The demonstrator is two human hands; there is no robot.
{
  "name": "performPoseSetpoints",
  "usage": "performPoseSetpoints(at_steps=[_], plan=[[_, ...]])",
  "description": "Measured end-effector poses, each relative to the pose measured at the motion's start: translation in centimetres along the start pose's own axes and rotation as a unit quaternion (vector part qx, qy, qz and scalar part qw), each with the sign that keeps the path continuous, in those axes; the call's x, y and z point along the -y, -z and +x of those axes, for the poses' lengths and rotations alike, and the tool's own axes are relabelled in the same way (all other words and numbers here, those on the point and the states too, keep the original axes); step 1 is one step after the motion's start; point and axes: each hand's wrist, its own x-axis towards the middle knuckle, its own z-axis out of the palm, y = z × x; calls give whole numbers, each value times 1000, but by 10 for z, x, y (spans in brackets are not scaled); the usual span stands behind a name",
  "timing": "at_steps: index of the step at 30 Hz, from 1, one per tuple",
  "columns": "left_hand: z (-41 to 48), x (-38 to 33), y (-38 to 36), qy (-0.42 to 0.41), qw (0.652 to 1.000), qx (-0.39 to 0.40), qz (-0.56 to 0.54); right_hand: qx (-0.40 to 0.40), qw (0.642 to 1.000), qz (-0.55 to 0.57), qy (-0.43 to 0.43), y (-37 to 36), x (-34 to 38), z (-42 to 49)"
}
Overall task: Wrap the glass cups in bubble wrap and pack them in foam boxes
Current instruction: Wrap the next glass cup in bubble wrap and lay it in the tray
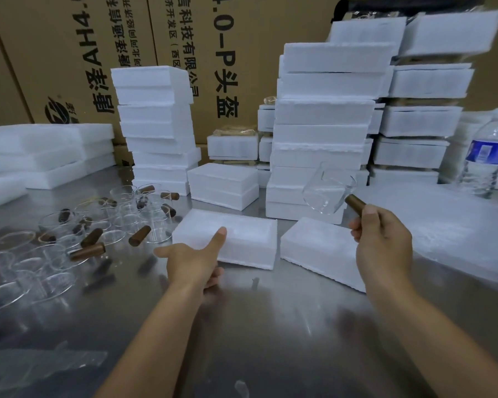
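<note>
Glass cup (327,191), clear with a short brown handle (354,201), is held in the air by that handle, which is pinched in the curled fingers (357,229) of the person's right hand (383,242). Just below those fingers, a white foam box (322,248) lies on the steel bench (270,326). The left hand (193,261) is spread open and holds nothing, its thumb raised beside a second foam box (242,239). Well to the left of it stands a crowd of bare cups (104,225). The lifted cup has no wrap on it, so the wrapping step seems only to be starting. The next move likely calls for a bubble wrap sheet under the cup and a careful grip on the fragile glass. I cannot tell where the wrap lies.
</note>
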Motion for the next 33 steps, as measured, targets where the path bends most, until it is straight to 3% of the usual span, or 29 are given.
performPoseSetpoints(at_steps=[3, 6, 9, 13, 16, 19, 23, 27, 29, 31, 33], plan=[[1, -2, 2, -39, 997, -59, 0, 20, 1000, 4, 5, 0, 2, -2], [-10, -8, -1, -192, 977, -83, -39, 74, 997, -2, 17, 1, 5, -3], [-29, -18, -5, -279, 955, 56, -80, 143, 989, -3, 27, 1, 9, -5], [-41, -17, -16, -277, 924, 257, -56, 235, 972, 20, 0, -1, 12, -7], [-44, -11, -21, -245, 905, 342, -68, 298, 953, 37, -31, -1, 11, -8], [-42, -10, -22, -200, 898, 374, -120, 331, 943, 31, -24, 2, 12, -9], [-42, -12, -24, -148, 899, 363, -194, 277, 961, 11, 26, 10, 17, 2], [-37, -14, -21, -109, 902, 323, -266, 59, 993, -69, 81, 41, 0, 35], [-34, -14, -22, -100, 903, 312, -278, -3, 970, -223, 95, 67, -22, 49], [-33, -14, -23, -102, 903, 310, -278, 0, 914, -398, 79, 89, -42, 58], [-34, -15, -23, -109, 903, 313, -275, 28, 863, -504, 28, 97, -52, 65]])
